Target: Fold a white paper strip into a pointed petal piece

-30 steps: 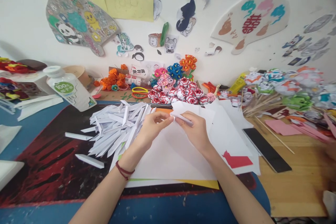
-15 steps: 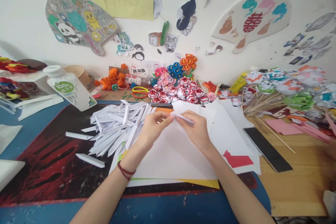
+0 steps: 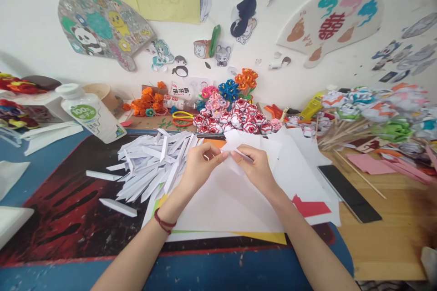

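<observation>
Head view: left hand (image 3: 200, 166) and right hand (image 3: 257, 170) pinch 1 folded white paper strip (image 3: 243, 154), grip closed.

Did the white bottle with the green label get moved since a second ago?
No. The white bottle leans at the same spot beside the brown cup, at the dark mat's corner. Only the camera shifted slightly.

Both forearms are bare and sleeveless, with a dark red cord bracelet (image 3: 164, 222) circling the left wrist.
</observation>
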{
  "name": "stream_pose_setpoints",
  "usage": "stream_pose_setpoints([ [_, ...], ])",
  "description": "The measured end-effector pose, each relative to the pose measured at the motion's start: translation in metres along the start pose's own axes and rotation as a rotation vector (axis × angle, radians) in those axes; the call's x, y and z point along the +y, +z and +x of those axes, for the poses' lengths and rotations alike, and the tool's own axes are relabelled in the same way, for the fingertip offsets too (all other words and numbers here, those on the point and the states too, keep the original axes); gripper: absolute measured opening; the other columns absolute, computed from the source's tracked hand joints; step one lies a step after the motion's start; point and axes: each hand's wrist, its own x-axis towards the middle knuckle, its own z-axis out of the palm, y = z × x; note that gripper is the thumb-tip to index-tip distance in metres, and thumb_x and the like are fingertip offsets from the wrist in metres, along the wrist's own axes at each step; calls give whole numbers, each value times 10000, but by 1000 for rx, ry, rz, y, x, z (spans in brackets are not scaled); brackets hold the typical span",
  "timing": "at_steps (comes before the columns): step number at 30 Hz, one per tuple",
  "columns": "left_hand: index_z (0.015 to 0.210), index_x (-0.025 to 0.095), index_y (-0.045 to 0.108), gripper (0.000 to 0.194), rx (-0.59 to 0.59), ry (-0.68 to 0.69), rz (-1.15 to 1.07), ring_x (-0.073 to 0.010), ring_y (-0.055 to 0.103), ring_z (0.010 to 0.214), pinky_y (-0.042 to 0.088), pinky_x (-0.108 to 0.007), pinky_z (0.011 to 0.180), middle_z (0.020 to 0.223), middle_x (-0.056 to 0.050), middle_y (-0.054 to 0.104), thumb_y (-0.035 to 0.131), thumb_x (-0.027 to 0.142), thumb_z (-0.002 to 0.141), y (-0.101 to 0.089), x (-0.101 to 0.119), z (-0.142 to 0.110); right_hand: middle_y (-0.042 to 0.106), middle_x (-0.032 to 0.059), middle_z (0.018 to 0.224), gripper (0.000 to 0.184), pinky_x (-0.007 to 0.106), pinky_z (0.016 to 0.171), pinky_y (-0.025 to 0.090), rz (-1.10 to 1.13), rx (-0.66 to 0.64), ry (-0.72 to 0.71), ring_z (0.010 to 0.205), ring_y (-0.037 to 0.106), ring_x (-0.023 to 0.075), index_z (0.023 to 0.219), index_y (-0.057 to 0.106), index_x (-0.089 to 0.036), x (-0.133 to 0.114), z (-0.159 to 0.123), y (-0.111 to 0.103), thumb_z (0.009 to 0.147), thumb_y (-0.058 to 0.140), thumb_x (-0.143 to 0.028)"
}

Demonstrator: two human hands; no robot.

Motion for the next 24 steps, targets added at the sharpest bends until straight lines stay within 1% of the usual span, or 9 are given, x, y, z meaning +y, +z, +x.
stream_pose_setpoints([
  [6, 632, 162, 618, 305, 34, 87, 142, -103, 451, 548, 325, -238, 539, 597, 10, 582, 674, 432, 761, -1, 1, 0, 423, -18, 621, 335, 255, 548, 311, 41, -11, 27, 604, 409, 126, 595, 518, -168, -2, 0, -1, 837, 605, -382],
  [8, 657, 164, 639, 291, 18, 92, 146, -109, 467, 555, 331, -240, 543, 614, 2, 602, 657, 427, 778, -2, 2, 0, 431, -14, 624, 331, 256, 538, 308, 39, -8, 55, 603, 415, 127, 600, 538, -165, -3, 0, -1, 827, 613, -395],
  [12, 742, 165, 685, 265, -59, 98, 102, -126, 530, 619, 366, -237, 576, 716, -25, 671, 594, 396, 837, -5, 3, 2, 450, -11, 632, 316, 254, 531, 308, 46, 15, 77, 604, 429, 128, 612, 562, -160, -4, 1, -3, 818, 619, -392],
  [14, 749, 163, 686, 268, -73, 104, 81, -125, 528, 628, 375, -236, 588, 732, -29, 675, 583, 390, 847, -6, 1, 3, 437, -14, 622, 323, 254, 528, 302, 48, 27, 65, 597, 421, 125, 593, 547, -161, -4, 1, -4, 814, 625, -383],
  [18, 772, 152, 686, 251, -74, 80, 12, -124, 518, 623, 385, -235, 577, 739, -38, 662, 626, 392, 816, -5, -2, 4, 443, -13, 617, 324, 256, 531, 306, 34, 24, 50, 591, 423, 125, 586, 545, -161, -4, 0, -5, 818, 621, -374],
  [24, 745, 147, 680, 242, -105, 18, -83, -145, 574, 658, 410, -243, 590, 745, -47, 669, 676, 388, 770, -6, -1, 4, 513, 2, 638, 275, 263, 566, 350, 37, 2, 14, 621, 481, 141, 618, 607, -162, -4, -1, -5, 823, 619, -346],
])
